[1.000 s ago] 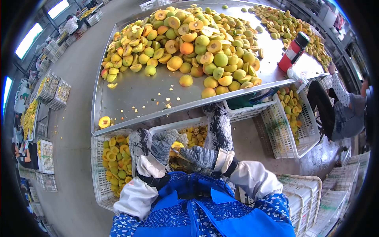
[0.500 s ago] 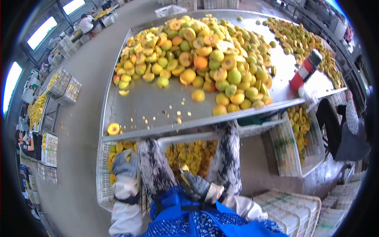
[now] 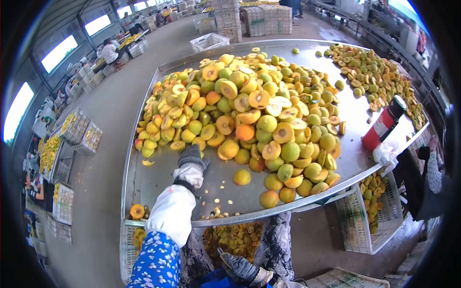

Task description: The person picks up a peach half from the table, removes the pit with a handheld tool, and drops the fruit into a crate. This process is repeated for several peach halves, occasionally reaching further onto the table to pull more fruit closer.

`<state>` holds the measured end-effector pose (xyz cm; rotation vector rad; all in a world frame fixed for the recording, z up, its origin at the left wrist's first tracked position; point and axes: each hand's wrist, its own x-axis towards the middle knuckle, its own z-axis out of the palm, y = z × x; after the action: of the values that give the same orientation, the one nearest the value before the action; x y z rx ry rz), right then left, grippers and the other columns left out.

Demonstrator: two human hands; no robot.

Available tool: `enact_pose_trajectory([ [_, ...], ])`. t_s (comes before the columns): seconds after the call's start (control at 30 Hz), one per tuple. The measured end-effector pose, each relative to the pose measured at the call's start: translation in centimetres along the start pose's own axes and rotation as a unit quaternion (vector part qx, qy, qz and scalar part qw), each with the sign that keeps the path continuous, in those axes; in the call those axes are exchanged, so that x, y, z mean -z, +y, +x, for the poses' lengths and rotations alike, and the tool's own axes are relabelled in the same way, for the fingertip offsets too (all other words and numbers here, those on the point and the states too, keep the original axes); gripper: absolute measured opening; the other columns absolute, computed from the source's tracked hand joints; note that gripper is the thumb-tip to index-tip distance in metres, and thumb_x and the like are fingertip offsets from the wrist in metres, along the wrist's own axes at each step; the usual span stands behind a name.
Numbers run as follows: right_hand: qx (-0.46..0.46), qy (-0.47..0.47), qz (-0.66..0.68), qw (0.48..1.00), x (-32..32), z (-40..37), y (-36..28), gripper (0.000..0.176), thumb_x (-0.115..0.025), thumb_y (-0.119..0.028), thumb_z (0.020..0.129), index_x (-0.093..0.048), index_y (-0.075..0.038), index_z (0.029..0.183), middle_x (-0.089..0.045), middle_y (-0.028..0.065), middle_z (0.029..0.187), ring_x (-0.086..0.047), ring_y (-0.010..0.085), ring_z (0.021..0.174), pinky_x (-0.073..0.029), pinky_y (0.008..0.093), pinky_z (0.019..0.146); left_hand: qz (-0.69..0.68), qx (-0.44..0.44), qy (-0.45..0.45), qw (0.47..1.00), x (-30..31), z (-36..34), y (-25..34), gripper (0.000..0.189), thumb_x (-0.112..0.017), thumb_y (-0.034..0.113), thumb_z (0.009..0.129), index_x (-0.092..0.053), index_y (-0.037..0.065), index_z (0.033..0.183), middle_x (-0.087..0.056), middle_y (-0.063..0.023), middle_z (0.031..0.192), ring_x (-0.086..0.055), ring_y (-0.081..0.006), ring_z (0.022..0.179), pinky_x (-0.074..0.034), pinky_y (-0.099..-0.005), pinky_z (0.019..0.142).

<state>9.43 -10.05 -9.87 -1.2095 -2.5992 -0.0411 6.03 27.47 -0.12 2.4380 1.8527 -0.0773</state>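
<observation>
My left hand (image 3: 193,157), in a grey glove, reaches over the metal table to the near edge of a heap of peaches (image 3: 259,99), many of them halved. It is at a peach (image 3: 198,142) there; the back of the glove hides its fingers and whether they grip. Low over my lap, my right hand (image 3: 238,267), also gloved, is closed around a small tool (image 3: 220,251) with a thin metal tip; most of the tool is hidden. Below, between my knees, cut peach pieces (image 3: 233,240) fill a crate. One peach half (image 3: 137,211) lies at the table's left corner.
The metal table (image 3: 158,187) has a raised rim and scattered pits (image 3: 217,200). A red flask (image 3: 384,124) and a plastic bag (image 3: 385,152) stand at its right side. A crate of peaches (image 3: 370,240) tilts beside a co-worker (image 3: 434,177) at right. Stacked crates line the floor.
My left hand has moved from the crate at lower left up and forward onto the table, to the peach heap. My right hand stays low with the tool. The view has tilted up.
</observation>
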Motion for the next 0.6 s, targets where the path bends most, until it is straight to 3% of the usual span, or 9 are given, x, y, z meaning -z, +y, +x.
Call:
enact_pose_trajectory([
  [0.03,0.03,0.014,-0.115,0.993,0.2,-0.3,0.4,0.031,-0.037,-0.013,0.086,-0.05,0.008,0.104,-0.056,0.0181,0.094,-0.056,0.0267,0.083,-0.048,0.0301,0.065,0.005,-0.003,-0.024,1.0,-0.1,-0.3,0.0,0.064,-0.055,0.045,0.076,-0.04,0.004,0.123,-0.047,-0.0181,0.119,-0.043,-0.0303,0.113,-0.033,-0.0363,0.096],
  [0.13,0.092,0.047,-0.349,0.931,2.3,-0.4,2.5,0.034,-0.037,-0.007,0.084,-0.049,0.013,0.108,-0.056,0.0234,0.099,-0.057,0.0318,0.089,-0.05,0.0317,0.069,-0.409,-0.076,-0.047,0.908,-0.2,-3.4,-2.8,0.046,-0.055,0.034,0.078,-0.048,0.004,0.113,-0.057,-0.0135,0.1,-0.056,-0.0239,0.092,-0.045,-0.0333,0.081],
  [0.17,-0.024,0.073,-0.068,0.995,2.7,0.4,2.9,0.03,-0.037,-0.006,0.085,-0.05,0.011,0.106,-0.057,0.0225,0.097,-0.057,0.0313,0.085,-0.049,0.0322,0.067,-0.604,-0.048,-0.098,0.789,0.9,-6.4,-2.9,0.038,-0.052,0.033,0.081,-0.051,0.004,0.106,-0.059,-0.0113,0.091,-0.057,-0.0222,0.079,-0.047,-0.033,0.07],
  [0.2,-0.136,0.091,0.22,0.962,3.4,1.5,3.5,0.026,-0.037,-0.005,0.086,-0.052,0.008,0.103,-0.058,0.0216,0.094,-0.058,0.0308,0.081,-0.049,0.0327,0.065,-0.765,-0.002,-0.137,0.629,2.1,-9.4,-3.0,0.031,-0.048,0.032,0.084,-0.055,0.004,0.098,-0.06,-0.0092,0.082,-0.059,-0.0206,0.067,-0.049,-0.0327,0.059],
  [0.3,-0.337,0.172,0.614,0.692,7.0,4.3,2.8,0.025,-0.037,-0.013,0.09,-0.051,0.001,0.104,-0.057,0.022,0.089,-0.056,0.0353,0.082,-0.046,0.0387,0.065,-0.834,0.02,-0.137,0.534,4.2,-16.7,-2.1,0.036,-0.046,0.036,0.085,-0.054,0.003,0.099,-0.06,-0.0107,0.082,-0.059,-0.0215,0.069,-0.051,-0.0319,0.058],
  [0.4,-0.257,0.243,0.435,0.828,9.0,5.6,2.8,0.028,-0.036,-0.018,0.09,-0.05,0.0,0.106,-0.057,0.0224,0.089,-0.056,0.0382,0.079,-0.046,0.0411,0.065,-0.883,0.126,-0.099,0.442,2.0,-21.0,-1.9,0.039,-0.043,0.036,0.086,-0.053,0.001,0.098,-0.059,-0.0118,0.083,-0.059,-0.0223,0.07,-0.052,-0.0314,0.061],
  [0.47,-0.292,0.21,0.434,0.826,8.8,6.1,2.5,0.029,-0.035,-0.019,0.09,-0.05,0.0,0.107,-0.057,0.0222,0.092,-0.056,0.0385,0.077,-0.046,0.0419,0.064,-0.887,0.125,-0.093,0.436,0.4,-22.7,-2.0,0.037,-0.038,0.034,0.087,-0.054,0.002,0.098,-0.059,-0.012,0.086,-0.059,-0.0233,0.071,-0.052,-0.0326,0.063],
  [0.5,-0.31,0.195,0.434,0.823,8.8,6.3,2.0,0.03,-0.035,-0.019,0.09,-0.049,0.0,0.108,-0.056,0.0221,0.094,-0.056,0.0387,0.076,-0.046,0.0423,0.063,-0.836,0.04,-0.027,0.547,-0.2,-24.0,-1.7,0.038,-0.037,0.036,0.087,-0.054,0.003,0.098,-0.059,-0.0127,0.087,-0.058,-0.025,0.074,-0.052,-0.0341,0.065],
  [0.6,-0.311,0.149,0.38,0.858,9.5,6.3,1.2,0.029,-0.036,-0.02,0.09,-0.05,0.0,0.104,-0.057,0.0222,0.091,-0.056,0.0388,0.072,-0.045,0.0432,0.059,-0.897,0.14,-0.067,0.413,-0.7,-25.7,-1.0,0.033,-0.043,0.03,0.085,-0.052,0.003,0.1,-0.058,-0.0133,0.087,-0.058,-0.0244,0.077,-0.05,-0.0357,0.069],
])
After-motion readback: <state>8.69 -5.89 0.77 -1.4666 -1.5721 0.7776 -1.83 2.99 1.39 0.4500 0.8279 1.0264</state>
